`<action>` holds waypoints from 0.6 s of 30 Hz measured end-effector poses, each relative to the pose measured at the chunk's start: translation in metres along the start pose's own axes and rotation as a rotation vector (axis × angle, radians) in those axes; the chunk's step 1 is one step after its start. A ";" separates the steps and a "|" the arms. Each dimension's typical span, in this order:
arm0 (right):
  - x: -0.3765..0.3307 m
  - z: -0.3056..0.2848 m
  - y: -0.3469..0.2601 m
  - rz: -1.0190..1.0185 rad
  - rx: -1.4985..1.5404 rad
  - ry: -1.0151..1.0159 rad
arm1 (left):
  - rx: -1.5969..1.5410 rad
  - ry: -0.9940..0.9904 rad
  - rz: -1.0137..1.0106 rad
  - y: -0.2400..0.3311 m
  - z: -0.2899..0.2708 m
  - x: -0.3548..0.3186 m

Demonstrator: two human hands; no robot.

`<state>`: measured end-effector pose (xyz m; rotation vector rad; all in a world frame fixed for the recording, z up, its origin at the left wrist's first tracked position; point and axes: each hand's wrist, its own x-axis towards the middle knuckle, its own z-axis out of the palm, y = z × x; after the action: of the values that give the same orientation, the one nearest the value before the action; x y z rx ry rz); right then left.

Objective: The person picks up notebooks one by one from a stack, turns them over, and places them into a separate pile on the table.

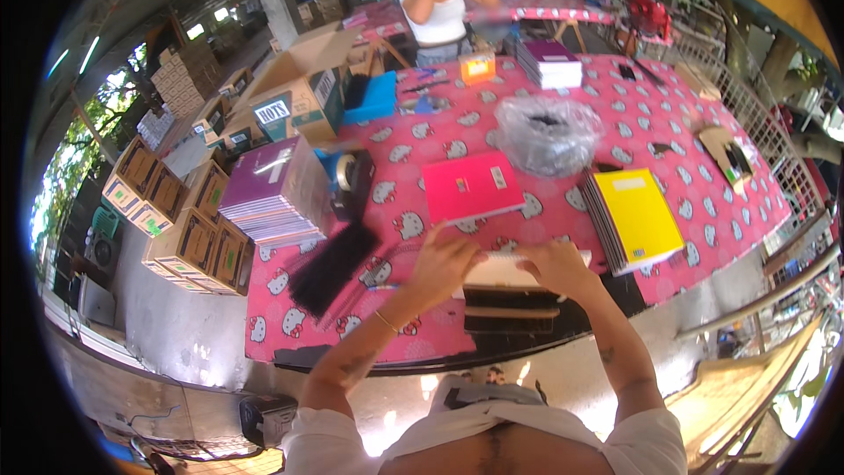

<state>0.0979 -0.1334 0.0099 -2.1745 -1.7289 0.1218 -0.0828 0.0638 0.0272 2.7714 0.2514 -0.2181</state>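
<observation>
Head view: both hands sit on a white pad of pages at the near table edge. Left hand lies flat on its left end, fingers spread & pressing down, not clenched. Right hand rests on the right part, fingers curled over the far edge; can't tell if it's a real grip. Pad is thin, rectangular, w/ a spiral-looking far edge, stacked on a dark block w/ a pale band.

Just beyond the fingers: a flat pink notebook. Right of the right fingers: a yellow notebook stack, glossy covers. Left of the left fingers: a bundle of black comb strips, then a tall purple notebook pile w/ a tape dispenser beside it.

Containers: a crinkly clear plastic bag further back, dark bits inside. An open brown carton at the far left corner, contents not visible. Shut cardboard boxes stacked on the floor at left.

Table cloth is pink w/ white cat print. Another person stands at the far side.
</observation>
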 end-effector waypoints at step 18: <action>-0.002 -0.002 0.000 -0.061 0.007 0.107 | 0.440 0.617 0.037 0.037 0.081 0.005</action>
<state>0.0977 -0.1356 0.0114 -2.0813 -1.7308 -0.0041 -0.0798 0.0018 -0.0364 3.2004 0.3313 0.6822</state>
